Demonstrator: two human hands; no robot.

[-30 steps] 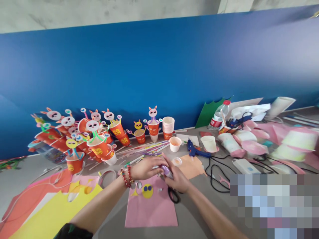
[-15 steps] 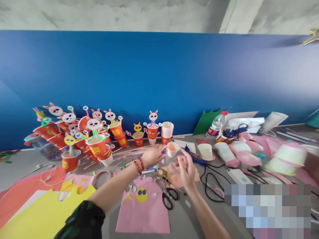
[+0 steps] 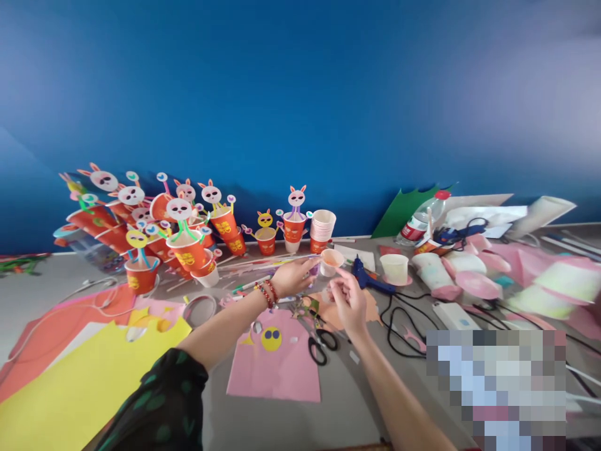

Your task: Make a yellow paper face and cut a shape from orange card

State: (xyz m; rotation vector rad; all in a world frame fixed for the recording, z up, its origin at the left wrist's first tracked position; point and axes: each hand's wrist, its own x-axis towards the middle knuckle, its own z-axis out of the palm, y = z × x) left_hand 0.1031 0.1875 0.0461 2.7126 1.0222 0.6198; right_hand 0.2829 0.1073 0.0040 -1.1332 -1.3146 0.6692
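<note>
A small white paper cup [image 3: 329,271] with an orange-tinted inside stands near the middle of the table. My left hand [image 3: 295,277], with beaded bracelets at the wrist, reaches to the cup's left side, fingertips closed against it and thumb hidden. My right hand [image 3: 349,300] is at the front right, its index finger stretched to the cup's rim and the other fingers loosely curled. Below the hands lie black-handled scissors [image 3: 323,346] and pink paper [image 3: 275,379] carrying a yellow round face [image 3: 271,339]. A blue glue gun [image 3: 369,279] lies right of the cup.
Red cups with paper rabbit figures [image 3: 185,254] crowd the left, beside a stack of cups [image 3: 322,232]. Yellow paper [image 3: 94,382] covers the front left. On the right are a white cup [image 3: 394,269], a bottle [image 3: 422,219], black cables [image 3: 399,332] and pink-and-white cup pieces [image 3: 469,282].
The camera has tipped downward, so the table sits higher in view. Both hands stay at the cup, and my right index finger is now straighter and nearer its rim.
</note>
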